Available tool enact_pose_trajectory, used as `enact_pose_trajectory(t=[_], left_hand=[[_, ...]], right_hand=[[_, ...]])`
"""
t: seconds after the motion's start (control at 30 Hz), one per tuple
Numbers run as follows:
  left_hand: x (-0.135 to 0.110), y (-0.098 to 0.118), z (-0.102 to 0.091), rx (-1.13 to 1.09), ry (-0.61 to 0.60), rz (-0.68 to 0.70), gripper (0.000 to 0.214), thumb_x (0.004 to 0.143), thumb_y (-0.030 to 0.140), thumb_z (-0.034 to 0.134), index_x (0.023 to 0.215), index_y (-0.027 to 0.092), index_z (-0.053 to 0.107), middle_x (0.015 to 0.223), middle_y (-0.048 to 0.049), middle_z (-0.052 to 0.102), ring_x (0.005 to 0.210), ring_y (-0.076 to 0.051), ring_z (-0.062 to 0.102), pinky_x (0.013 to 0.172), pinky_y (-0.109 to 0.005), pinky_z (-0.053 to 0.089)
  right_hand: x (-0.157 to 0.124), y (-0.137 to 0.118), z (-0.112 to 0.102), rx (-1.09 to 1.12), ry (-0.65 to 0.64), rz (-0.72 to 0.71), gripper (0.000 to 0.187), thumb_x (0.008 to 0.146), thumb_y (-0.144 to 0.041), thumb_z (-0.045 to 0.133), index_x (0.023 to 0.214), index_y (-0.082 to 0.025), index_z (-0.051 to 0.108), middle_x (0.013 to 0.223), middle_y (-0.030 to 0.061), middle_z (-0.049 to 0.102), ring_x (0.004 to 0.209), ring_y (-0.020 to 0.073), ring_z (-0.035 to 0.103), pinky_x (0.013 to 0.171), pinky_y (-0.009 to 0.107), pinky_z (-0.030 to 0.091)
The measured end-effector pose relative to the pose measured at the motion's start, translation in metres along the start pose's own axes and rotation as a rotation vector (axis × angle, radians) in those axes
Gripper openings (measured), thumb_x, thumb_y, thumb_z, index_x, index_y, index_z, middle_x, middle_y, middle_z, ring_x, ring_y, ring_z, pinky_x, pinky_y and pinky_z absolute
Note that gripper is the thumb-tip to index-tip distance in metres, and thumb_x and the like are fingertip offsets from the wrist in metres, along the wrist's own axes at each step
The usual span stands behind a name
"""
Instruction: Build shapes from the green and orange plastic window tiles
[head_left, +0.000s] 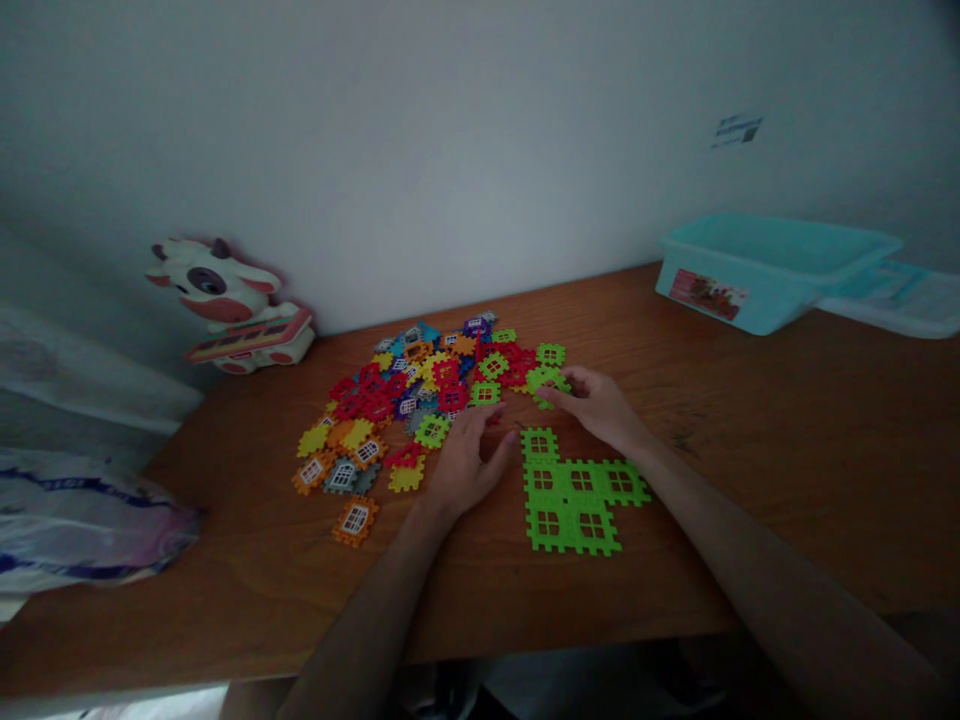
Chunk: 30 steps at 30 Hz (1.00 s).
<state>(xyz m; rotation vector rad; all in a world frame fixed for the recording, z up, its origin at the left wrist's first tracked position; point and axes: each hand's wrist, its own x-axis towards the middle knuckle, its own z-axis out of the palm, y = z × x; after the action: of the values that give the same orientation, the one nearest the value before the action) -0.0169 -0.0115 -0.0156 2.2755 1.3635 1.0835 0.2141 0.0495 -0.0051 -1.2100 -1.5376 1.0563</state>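
Observation:
Between the thumb and fingers of my right hand (596, 405) is a green window-pattern building tile (546, 383), just above the table. My left hand (470, 465) is beside the pile, thumb and fingers apart, with nothing seen in it. Several green tiles joined into a flat panel (571, 492) lie in front of my hands, one tile sticking up at the top left and another out to the right. Loose tiles in red, yellow, orange, blue, grey and green form a pile (375, 392) left of my hands. A loose green tile (433, 431) lies close to my left fingers.
A cow-shaped toy keyboard (251, 335) stands at the back left against the wall. At the back right sits a turquoise plastic bin (772, 270), its pale lid (911, 300) beside it. A plastic bag (82, 520) rests at the left edge of the wooden table (772, 430).

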Motion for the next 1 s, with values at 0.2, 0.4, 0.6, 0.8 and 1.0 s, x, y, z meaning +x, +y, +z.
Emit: enact_pose_trajectory(t=[0.2, 0.4, 0.6, 0.8, 1.0], left_hand=[[-0.001, 0.004, 0.007, -0.312, 0.076, -0.161, 0.039, 0.091, 0.043, 0.071, 0.123, 0.023, 0.061, 0.105, -0.0064, 0.072, 0.093, -0.019, 0.069, 0.084, -0.034, 0.057], [0.002, 0.000, 0.011, -0.521, 0.139, -0.293, 0.042, 0.087, 0.054, 0.073, 0.113, 0.022, 0.063, 0.086, -0.0016, 0.068, 0.078, -0.015, 0.065, 0.072, -0.028, 0.054], [0.005, -0.002, 0.009, -0.545, 0.227, -0.273, 0.037, 0.090, 0.050, 0.071, 0.112, 0.022, 0.059, 0.092, -0.0024, 0.067, 0.083, -0.015, 0.065, 0.077, -0.028, 0.054], [0.002, 0.003, 0.009, -0.572, 0.125, -0.285, 0.044, 0.090, 0.053, 0.071, 0.119, 0.023, 0.060, 0.105, -0.0061, 0.066, 0.096, -0.018, 0.066, 0.083, -0.032, 0.057], [0.006, -0.004, 0.010, -0.744, 0.035, -0.491, 0.055, 0.086, 0.065, 0.069, 0.120, 0.022, 0.062, 0.112, -0.0073, 0.069, 0.101, -0.020, 0.069, 0.085, -0.032, 0.059]], right_hand=[[-0.010, -0.006, 0.017, 0.255, -0.305, 0.146, 0.042, 0.081, -0.063, 0.074, 0.080, -0.021, 0.066, 0.060, -0.0049, 0.059, 0.050, 0.0099, 0.050, 0.047, 0.024, 0.036], [-0.015, -0.005, 0.026, 0.378, -0.411, 0.146, 0.036, 0.079, -0.051, 0.078, 0.101, -0.023, 0.068, 0.077, -0.0022, 0.070, 0.066, 0.0129, 0.063, 0.062, 0.027, 0.049], [-0.011, -0.003, 0.028, 0.374, -0.268, 0.132, 0.038, 0.075, -0.053, 0.079, 0.096, -0.023, 0.065, 0.084, 0.0011, 0.073, 0.073, 0.0158, 0.069, 0.067, 0.031, 0.055], [-0.014, -0.005, 0.030, 0.176, -0.154, 0.093, 0.040, 0.076, -0.059, 0.079, 0.085, -0.022, 0.065, 0.069, -0.0010, 0.067, 0.060, 0.0151, 0.062, 0.055, 0.028, 0.048], [-0.029, -0.016, 0.039, 0.043, -0.278, -0.204, 0.036, 0.080, -0.049, 0.081, 0.102, -0.023, 0.072, 0.092, 0.0031, 0.071, 0.076, 0.0169, 0.066, 0.069, 0.031, 0.054]])
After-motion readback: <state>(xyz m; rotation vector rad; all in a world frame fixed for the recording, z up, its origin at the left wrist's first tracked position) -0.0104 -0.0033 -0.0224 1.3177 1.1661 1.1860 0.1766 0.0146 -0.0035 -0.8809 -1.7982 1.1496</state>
